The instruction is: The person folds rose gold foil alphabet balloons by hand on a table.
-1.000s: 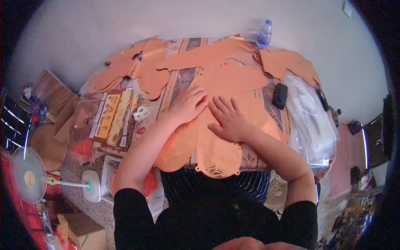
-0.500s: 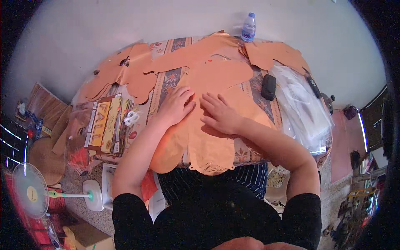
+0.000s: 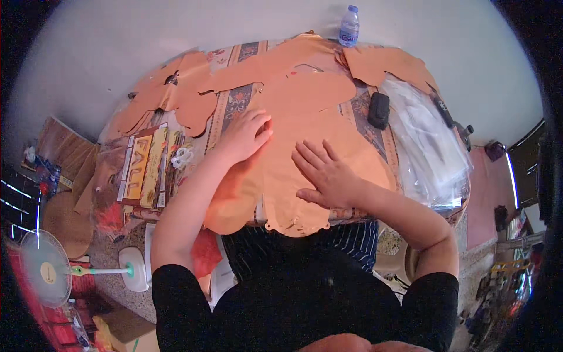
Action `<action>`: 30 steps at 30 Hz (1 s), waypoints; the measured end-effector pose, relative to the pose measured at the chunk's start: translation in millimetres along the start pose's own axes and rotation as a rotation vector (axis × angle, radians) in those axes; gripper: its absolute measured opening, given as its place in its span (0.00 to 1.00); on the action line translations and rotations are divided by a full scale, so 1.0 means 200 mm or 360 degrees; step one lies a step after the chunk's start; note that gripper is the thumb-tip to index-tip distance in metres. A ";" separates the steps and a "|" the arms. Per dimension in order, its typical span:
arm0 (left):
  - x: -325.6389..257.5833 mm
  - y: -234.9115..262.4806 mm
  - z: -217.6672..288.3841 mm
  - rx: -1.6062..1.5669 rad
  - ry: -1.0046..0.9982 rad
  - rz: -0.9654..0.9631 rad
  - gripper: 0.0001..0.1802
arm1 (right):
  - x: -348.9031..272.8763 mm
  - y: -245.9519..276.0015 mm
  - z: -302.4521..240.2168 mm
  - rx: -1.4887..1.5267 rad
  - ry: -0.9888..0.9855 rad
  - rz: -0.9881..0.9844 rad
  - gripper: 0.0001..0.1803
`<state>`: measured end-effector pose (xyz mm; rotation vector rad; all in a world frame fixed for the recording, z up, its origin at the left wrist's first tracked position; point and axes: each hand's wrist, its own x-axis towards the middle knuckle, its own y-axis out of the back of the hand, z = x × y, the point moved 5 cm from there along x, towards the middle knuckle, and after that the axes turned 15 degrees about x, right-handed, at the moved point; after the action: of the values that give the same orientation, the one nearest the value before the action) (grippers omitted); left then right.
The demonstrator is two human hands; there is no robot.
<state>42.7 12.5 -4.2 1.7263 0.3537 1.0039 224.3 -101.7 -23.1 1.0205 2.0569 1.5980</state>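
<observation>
A flat, orange-gold foil balloon (image 3: 281, 176) with rounded lobes lies spread over the near middle of the table. Its shiny near end, with small tabs at the corners, reaches past the table edge above my lap. On the balloon's left side rests my left hand (image 3: 245, 135), fingers slightly bent and thumb apart, holding nothing that I can see. My right hand (image 3: 328, 176) is over its right part, palm down with fingers stretched and spread. Whether the right palm presses on the foil or hovers just above it, I cannot tell.
More flat orange foil pieces (image 3: 167, 94) lie at the far left and others (image 3: 387, 66) at the far right. Printed cards (image 3: 145, 167) sit left, a black case (image 3: 379, 111) and clear plastic bags (image 3: 425, 146) right. A water bottle (image 3: 349, 28) stands at the back. Left of the table is a fan (image 3: 47, 270).
My right hand has moved right and a little nearer to me, its fingers spreading apart. My left hand has shifted slightly left. The view has tilted a little.
</observation>
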 end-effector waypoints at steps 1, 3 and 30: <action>0.03 0.02 0.00 -0.0127 0.0010 -0.0109 0.18 | 0.00 0.00 0.00 0.0003 -0.0001 0.0003 0.44; 0.09 0.05 0.00 -0.0251 0.0017 -0.0216 0.18 | 0.00 -0.01 0.01 -0.0030 -0.0014 -0.0012 0.44; 0.28 -0.21 0.25 -0.0157 -0.0194 -0.0094 0.27 | -0.21 0.31 0.31 0.0276 -0.0487 0.0463 0.23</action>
<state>124.8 33.9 -21.5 1.6696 0.2708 0.8549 313.0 -82.6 9.4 1.5804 1.9267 1.2996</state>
